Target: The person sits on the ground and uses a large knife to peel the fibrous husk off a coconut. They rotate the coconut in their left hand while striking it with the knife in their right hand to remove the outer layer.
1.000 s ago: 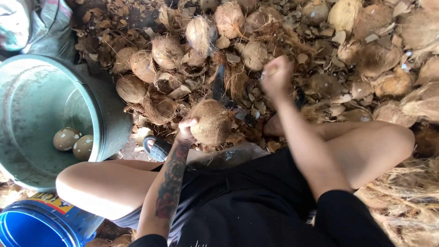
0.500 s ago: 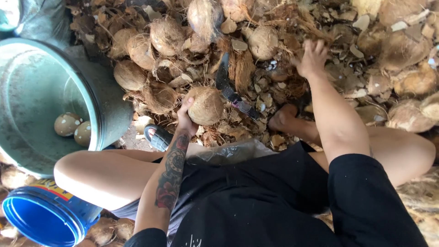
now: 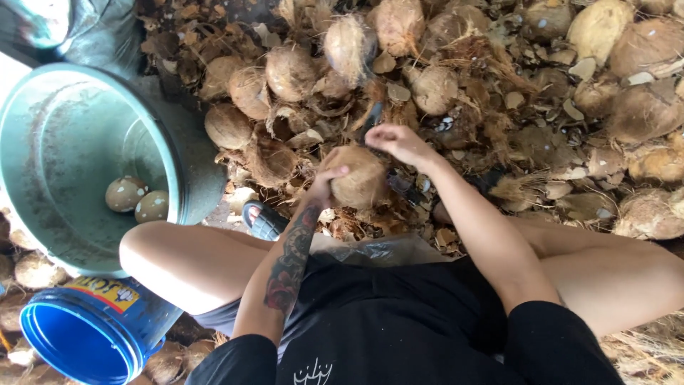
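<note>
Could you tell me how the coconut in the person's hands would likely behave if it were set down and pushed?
The coconut, gripped by the left hand with the right hand on top, looks rounded, so it would probably roll. Its fibrous surface likely resists slipping. It seems stiff and fairly heavy for its size.

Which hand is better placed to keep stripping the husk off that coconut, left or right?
Probably the right hand: it sits free at the top of the coconut, by a dark tool whose grip is unclear. The left hand is busy steadying the coconut from the side.

Blue bucket (image 3: 85, 335) cut off below
</note>
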